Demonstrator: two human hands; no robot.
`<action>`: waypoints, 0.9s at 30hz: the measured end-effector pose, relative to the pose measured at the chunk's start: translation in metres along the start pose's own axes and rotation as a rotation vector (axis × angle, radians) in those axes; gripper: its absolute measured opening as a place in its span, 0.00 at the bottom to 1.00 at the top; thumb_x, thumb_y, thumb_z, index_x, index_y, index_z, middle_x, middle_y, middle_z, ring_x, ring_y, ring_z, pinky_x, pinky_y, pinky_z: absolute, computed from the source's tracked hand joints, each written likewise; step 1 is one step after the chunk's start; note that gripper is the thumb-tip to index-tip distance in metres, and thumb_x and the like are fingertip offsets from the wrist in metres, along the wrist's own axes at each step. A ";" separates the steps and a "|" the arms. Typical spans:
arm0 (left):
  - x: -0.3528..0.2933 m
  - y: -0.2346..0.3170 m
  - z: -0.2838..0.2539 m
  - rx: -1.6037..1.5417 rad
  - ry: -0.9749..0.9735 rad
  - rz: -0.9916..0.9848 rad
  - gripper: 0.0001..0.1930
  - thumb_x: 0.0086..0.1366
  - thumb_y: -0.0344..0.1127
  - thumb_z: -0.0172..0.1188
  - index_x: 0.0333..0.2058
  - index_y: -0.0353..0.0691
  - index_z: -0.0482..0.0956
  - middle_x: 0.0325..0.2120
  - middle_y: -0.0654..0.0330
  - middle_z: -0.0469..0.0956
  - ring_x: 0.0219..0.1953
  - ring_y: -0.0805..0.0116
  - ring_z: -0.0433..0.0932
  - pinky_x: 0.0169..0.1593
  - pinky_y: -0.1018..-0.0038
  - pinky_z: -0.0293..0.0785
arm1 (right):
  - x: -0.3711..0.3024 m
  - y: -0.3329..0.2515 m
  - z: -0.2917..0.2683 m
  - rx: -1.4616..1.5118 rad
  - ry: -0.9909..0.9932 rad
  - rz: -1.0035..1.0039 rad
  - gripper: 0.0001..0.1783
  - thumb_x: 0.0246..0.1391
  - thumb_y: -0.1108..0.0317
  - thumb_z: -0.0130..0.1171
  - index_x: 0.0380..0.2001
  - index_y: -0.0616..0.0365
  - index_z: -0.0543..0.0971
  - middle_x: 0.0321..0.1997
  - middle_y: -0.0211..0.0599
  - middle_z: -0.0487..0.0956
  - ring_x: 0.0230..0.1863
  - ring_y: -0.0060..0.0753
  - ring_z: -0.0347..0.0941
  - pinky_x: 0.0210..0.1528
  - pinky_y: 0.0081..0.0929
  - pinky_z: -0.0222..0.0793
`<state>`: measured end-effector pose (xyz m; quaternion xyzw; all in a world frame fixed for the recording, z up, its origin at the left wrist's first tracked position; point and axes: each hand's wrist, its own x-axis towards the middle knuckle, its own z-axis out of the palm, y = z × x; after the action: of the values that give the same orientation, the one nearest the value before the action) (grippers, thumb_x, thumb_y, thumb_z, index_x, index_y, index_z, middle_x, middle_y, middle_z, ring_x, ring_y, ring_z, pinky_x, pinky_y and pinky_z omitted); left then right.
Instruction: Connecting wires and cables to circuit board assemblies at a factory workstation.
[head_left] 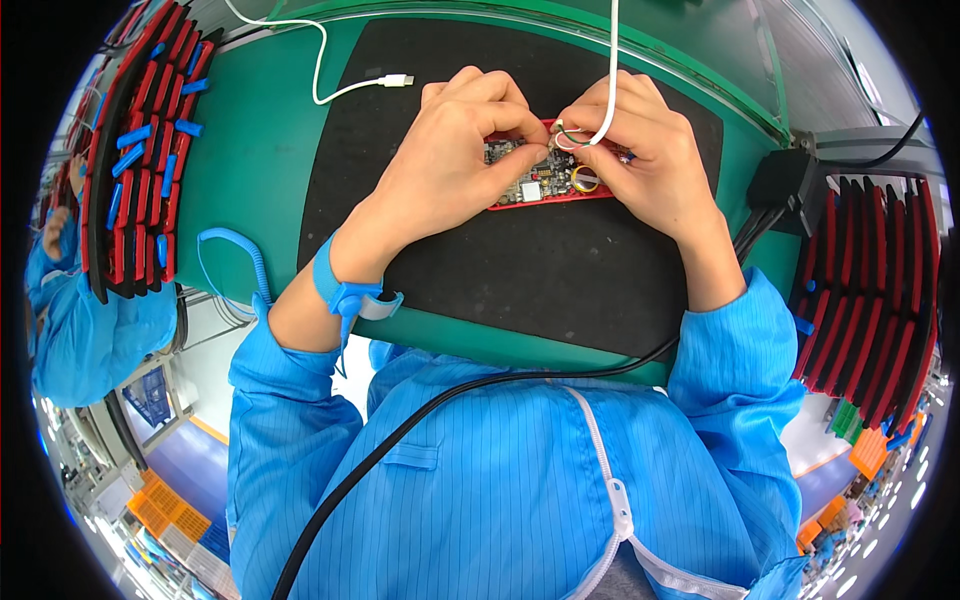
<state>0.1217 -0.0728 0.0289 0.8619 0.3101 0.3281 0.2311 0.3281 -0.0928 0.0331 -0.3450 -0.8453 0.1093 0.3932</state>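
A red-edged circuit board [532, 188] lies on the black mat, crowded with small parts, with a white square block and a round yellow-rimmed part on it. Over its left end is my left hand [460, 155], thumb and forefinger pinched at the board's upper middle; what they hold, if anything, is hidden. My right hand [645, 150] closes on the stripped end of a white cable [611, 75], where thin green, white and red wires loop to a small plug beside my left fingertips. A blue wrist strap [335, 285] circles my left wrist.
Racks of red-edged boards stand left [140, 170] and right [870, 290]. A second white cable with a plug [397, 80] rests on the black mat [470, 270]. A black box [785, 190] stands at right. A black cable [400, 425] crosses my front. Another person's blue sleeve [95, 340] shows far left.
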 end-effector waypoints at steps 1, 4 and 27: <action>-0.001 -0.001 0.001 -0.031 -0.016 -0.030 0.04 0.51 0.29 0.67 0.27 0.41 0.81 0.26 0.66 0.72 0.33 0.68 0.69 0.39 0.72 0.61 | 0.000 0.000 0.000 0.000 0.002 0.002 0.09 0.41 0.75 0.66 0.29 0.58 0.80 0.28 0.30 0.76 0.33 0.32 0.70 0.38 0.29 0.61; -0.001 0.001 0.000 -0.026 -0.021 -0.029 0.04 0.51 0.29 0.67 0.27 0.41 0.81 0.26 0.66 0.72 0.33 0.68 0.69 0.39 0.72 0.61 | 0.000 -0.001 0.001 0.021 0.019 -0.001 0.08 0.42 0.75 0.66 0.29 0.58 0.80 0.28 0.30 0.76 0.33 0.32 0.70 0.38 0.29 0.61; 0.000 0.004 0.000 0.074 -0.010 0.007 0.08 0.46 0.26 0.67 0.27 0.38 0.79 0.27 0.65 0.72 0.35 0.68 0.71 0.41 0.72 0.63 | 0.001 0.000 -0.001 -0.003 -0.032 -0.048 0.09 0.41 0.76 0.66 0.30 0.56 0.80 0.28 0.29 0.76 0.34 0.32 0.70 0.40 0.30 0.61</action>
<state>0.1230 -0.0759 0.0315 0.8726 0.3178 0.3127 0.1995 0.3289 -0.0923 0.0344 -0.3235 -0.8597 0.1042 0.3814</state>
